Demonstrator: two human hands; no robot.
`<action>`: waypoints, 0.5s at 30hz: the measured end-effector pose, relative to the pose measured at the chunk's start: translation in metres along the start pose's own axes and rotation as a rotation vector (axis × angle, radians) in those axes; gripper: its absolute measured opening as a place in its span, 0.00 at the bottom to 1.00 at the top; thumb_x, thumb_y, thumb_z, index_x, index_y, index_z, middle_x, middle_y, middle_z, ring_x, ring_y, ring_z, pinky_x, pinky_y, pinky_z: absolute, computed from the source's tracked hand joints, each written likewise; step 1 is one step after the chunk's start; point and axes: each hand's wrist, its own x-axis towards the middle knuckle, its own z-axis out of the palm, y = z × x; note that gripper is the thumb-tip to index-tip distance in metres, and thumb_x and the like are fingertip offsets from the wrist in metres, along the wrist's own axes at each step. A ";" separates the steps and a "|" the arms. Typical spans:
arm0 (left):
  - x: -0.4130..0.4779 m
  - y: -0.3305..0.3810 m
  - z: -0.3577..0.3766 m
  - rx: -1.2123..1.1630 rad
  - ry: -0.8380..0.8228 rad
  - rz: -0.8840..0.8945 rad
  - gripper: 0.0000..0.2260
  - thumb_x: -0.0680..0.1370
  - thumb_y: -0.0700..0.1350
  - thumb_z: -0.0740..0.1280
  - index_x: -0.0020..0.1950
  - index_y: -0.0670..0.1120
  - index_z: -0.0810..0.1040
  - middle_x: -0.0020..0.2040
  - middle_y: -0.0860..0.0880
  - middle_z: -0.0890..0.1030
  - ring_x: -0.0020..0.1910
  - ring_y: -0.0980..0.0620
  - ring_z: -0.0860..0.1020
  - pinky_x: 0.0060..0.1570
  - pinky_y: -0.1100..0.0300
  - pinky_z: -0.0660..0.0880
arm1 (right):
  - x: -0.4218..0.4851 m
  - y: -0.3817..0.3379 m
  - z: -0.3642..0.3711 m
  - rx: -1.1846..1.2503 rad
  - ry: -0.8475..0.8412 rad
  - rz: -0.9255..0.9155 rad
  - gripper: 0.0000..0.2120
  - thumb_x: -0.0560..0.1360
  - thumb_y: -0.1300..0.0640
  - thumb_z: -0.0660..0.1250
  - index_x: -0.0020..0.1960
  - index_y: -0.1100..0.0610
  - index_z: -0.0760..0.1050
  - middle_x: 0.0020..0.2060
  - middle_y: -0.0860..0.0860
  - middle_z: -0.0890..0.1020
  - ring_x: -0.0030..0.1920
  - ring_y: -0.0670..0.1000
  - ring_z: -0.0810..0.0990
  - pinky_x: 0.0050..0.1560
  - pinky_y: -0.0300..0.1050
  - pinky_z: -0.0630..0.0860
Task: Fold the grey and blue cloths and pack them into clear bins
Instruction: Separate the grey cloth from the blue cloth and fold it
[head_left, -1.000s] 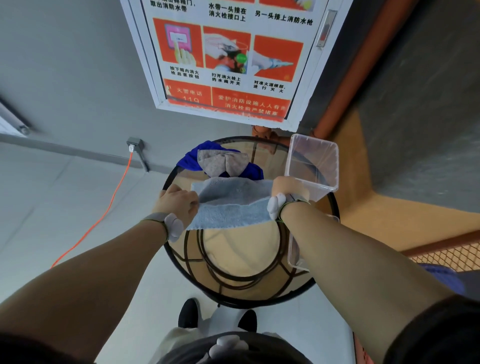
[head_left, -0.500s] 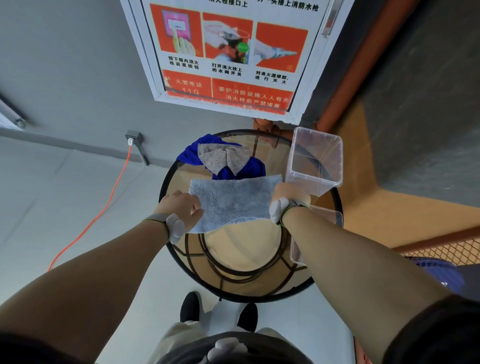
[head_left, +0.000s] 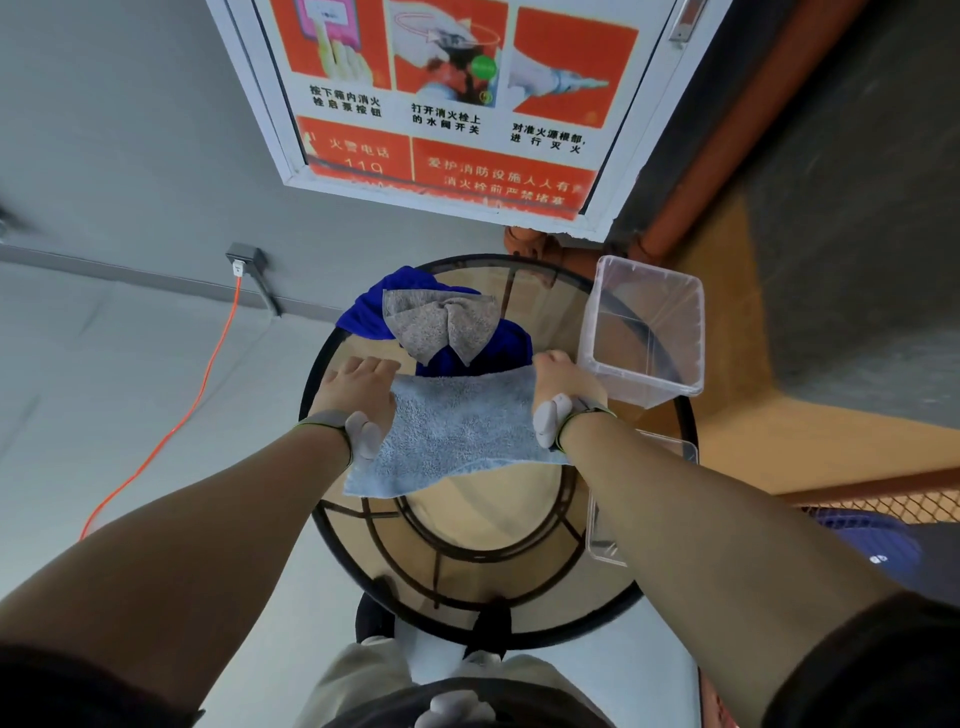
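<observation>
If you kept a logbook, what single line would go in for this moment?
step: fold | left hand: flat on light blue cloth's left edge | right hand: on its right edge | clear bin: empty

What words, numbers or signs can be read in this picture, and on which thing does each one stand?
All readable text is on the fire hydrant instruction poster on the wall.
"按下箱内消火栓启泵按钮": below its left picture.
"打开消火栓上的水阀开关": below its middle picture.
"对准火源根部,进行灭火": below its right picture.
"火警电话 119": orange box, lower left.
"爱护消防设施人人有责 消火栓前严禁堵塞": orange box, lower right, partly blurred.
The cloths, clear bin and table carry no text.
</observation>
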 end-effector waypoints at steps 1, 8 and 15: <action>0.000 0.000 0.000 0.012 -0.010 -0.007 0.22 0.83 0.47 0.61 0.78 0.51 0.67 0.74 0.50 0.73 0.75 0.45 0.66 0.70 0.46 0.67 | 0.001 0.000 0.002 0.001 -0.005 -0.014 0.25 0.78 0.65 0.56 0.75 0.55 0.64 0.76 0.53 0.64 0.70 0.61 0.73 0.59 0.58 0.74; 0.012 -0.001 -0.002 0.159 -0.082 -0.043 0.16 0.83 0.52 0.58 0.67 0.48 0.75 0.64 0.45 0.74 0.68 0.41 0.66 0.63 0.46 0.70 | 0.012 -0.003 0.001 -0.047 -0.064 0.060 0.23 0.75 0.62 0.60 0.69 0.55 0.67 0.68 0.56 0.65 0.67 0.64 0.71 0.50 0.57 0.70; 0.011 -0.003 -0.014 -0.173 0.004 -0.137 0.12 0.79 0.52 0.55 0.47 0.46 0.74 0.45 0.48 0.78 0.49 0.43 0.77 0.41 0.53 0.73 | 0.002 -0.005 -0.006 -0.040 0.031 0.090 0.12 0.76 0.54 0.63 0.59 0.54 0.72 0.61 0.54 0.69 0.49 0.60 0.74 0.43 0.54 0.71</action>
